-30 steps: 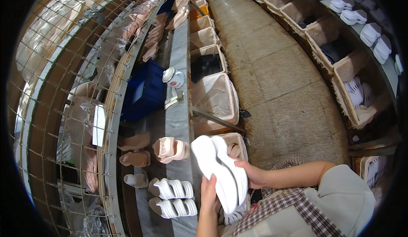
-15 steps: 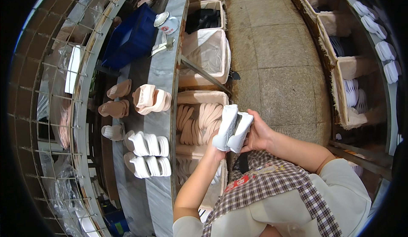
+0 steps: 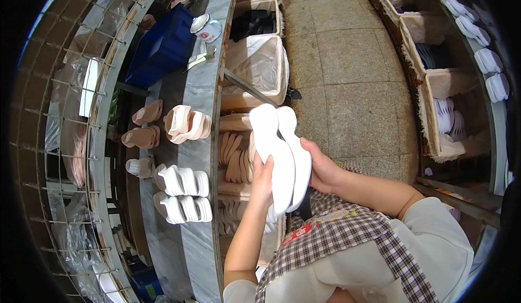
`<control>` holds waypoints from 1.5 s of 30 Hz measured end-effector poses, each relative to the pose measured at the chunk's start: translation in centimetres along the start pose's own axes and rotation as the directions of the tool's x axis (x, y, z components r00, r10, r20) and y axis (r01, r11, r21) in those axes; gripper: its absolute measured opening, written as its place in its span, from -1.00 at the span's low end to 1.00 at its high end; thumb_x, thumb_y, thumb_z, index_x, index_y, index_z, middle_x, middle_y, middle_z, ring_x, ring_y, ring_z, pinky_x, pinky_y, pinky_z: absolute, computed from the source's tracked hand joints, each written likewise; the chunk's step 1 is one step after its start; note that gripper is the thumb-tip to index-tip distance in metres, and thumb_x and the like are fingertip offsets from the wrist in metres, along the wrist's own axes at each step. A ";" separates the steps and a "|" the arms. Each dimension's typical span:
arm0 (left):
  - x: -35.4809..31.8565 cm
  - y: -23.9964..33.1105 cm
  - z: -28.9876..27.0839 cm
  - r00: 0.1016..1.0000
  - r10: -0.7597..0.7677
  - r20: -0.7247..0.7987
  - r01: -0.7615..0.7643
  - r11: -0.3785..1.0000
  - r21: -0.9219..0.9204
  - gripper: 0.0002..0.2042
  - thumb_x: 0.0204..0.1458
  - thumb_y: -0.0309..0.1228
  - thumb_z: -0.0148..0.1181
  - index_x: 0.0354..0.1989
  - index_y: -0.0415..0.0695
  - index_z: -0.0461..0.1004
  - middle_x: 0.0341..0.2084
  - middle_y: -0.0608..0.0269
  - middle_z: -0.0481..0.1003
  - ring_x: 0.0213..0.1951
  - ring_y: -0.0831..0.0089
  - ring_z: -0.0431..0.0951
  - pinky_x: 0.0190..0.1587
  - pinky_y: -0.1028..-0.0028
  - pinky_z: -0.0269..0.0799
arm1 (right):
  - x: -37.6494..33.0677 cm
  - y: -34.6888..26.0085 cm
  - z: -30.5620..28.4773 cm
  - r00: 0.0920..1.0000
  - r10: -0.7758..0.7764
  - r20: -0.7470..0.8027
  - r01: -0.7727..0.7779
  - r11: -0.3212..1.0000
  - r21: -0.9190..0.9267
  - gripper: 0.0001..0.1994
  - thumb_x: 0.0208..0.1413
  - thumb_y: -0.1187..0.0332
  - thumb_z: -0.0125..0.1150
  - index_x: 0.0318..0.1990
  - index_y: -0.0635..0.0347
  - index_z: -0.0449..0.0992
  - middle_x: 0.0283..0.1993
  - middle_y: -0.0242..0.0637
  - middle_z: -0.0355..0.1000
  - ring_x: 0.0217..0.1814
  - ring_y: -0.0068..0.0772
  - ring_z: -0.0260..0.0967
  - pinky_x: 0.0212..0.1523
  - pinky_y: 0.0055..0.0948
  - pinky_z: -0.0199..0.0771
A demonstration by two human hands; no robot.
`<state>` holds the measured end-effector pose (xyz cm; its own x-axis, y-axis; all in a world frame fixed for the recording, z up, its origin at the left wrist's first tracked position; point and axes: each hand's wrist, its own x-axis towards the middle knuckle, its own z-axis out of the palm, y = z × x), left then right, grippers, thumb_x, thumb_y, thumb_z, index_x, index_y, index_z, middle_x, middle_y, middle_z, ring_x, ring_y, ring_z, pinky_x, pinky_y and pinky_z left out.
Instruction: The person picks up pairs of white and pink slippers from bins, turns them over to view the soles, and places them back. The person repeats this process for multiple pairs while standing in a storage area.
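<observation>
Held up in front of me is a pair of white shoes (image 3: 282,164), side by side, with their smooth white soles facing me. My left hand (image 3: 262,182) grips the left shoe along its outer edge, thumb laid on the sole. Around the other shoe's outer side is my right hand (image 3: 322,168), fingers mostly hidden behind it. On the bench to the left stand two rows of white shoes (image 3: 185,194), nearest my left hand. Beyond them sit pale pink shoes (image 3: 187,125) and darker pinkish ones (image 3: 142,136).
Along the marble-topped bench (image 3: 198,251) are a blue crate (image 3: 157,48) and a lidded mug (image 3: 206,29). Lined baskets beneath its edge hold pink soles (image 3: 234,162). A tiled aisle (image 3: 353,75) runs ahead; baskets (image 3: 434,115) and white shoe parts (image 3: 496,86) line its right side.
The pair has been turned over, from uppers and heels showing to soles facing me. My left hand has shifted slightly left, and its thumb now lies on a sole.
</observation>
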<state>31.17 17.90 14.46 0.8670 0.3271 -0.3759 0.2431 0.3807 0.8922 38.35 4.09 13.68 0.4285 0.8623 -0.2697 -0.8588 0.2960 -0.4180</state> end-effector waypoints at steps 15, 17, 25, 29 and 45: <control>-0.7 0.6 -1.7 0.958 0.208 0.199 -0.117 0.913 -0.391 -0.49 0.12 -0.44 0.02 0.24 -0.19 0.03 0.07 0.03 0.29 0.04 0.18 0.41 0.05 0.26 0.42 | -0.5 0.0 0.3 0.877 -0.378 0.296 0.477 0.612 -0.631 -0.21 0.14 -0.07 -0.23 0.35 0.37 -0.17 0.35 0.00 -0.17 0.43 -0.17 -0.34 0.38 -0.25 -0.41; -0.6 0.6 -1.8 0.942 0.219 0.255 -0.080 0.883 -0.463 -0.51 0.15 -0.35 0.01 0.21 -0.25 0.09 0.07 0.01 0.30 0.05 0.17 0.40 0.04 0.26 0.42 | -0.6 -0.4 0.5 0.865 -0.369 0.339 0.499 0.571 -0.652 -0.19 0.12 -0.08 -0.20 0.34 0.38 -0.17 0.33 -0.01 -0.15 0.42 -0.15 -0.31 0.38 -0.25 -0.40; -0.7 1.3 -1.2 0.960 0.258 0.111 -0.190 0.889 -0.417 -0.55 0.19 -0.14 -0.09 0.12 -0.19 0.26 -0.04 0.13 0.42 -0.08 0.32 0.49 -0.07 0.38 0.48 | -0.1 -0.5 0.6 0.815 -0.331 0.475 0.578 0.507 -0.639 -0.15 0.09 -0.13 -0.14 0.34 0.39 -0.16 0.29 0.00 -0.14 0.40 -0.14 -0.30 0.38 -0.25 -0.40; -0.6 1.2 -1.7 0.966 0.236 0.107 -0.167 0.882 -0.440 -0.56 0.18 -0.15 -0.08 0.11 -0.20 0.27 -0.06 0.11 0.43 -0.09 0.31 0.50 -0.10 0.38 0.49 | 0.4 0.0 0.1 0.796 -0.335 0.504 0.604 0.487 -0.630 -0.16 0.10 -0.12 -0.14 0.34 0.38 -0.16 0.31 0.02 -0.16 0.40 -0.13 -0.31 0.38 -0.25 -0.39; -1.6 3.5 -1.5 0.989 0.005 -0.148 -0.064 0.916 -0.395 -0.67 0.20 -0.35 -0.07 0.05 -0.29 0.28 -0.21 0.08 0.48 -0.24 0.34 0.55 -0.24 0.40 0.55 | 2.1 -3.5 -0.3 0.799 -0.272 0.537 0.587 0.550 -0.594 -0.67 -0.08 0.69 -0.13 -0.15 0.28 0.45 0.27 -0.08 0.20 0.37 -0.18 0.04 0.32 -0.23 0.00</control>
<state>30.01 19.98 17.83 0.7944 0.4533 -0.4043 -0.0043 0.6699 0.7425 42.35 4.73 14.35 0.4252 0.8286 0.3640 -0.0544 0.4249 -0.9036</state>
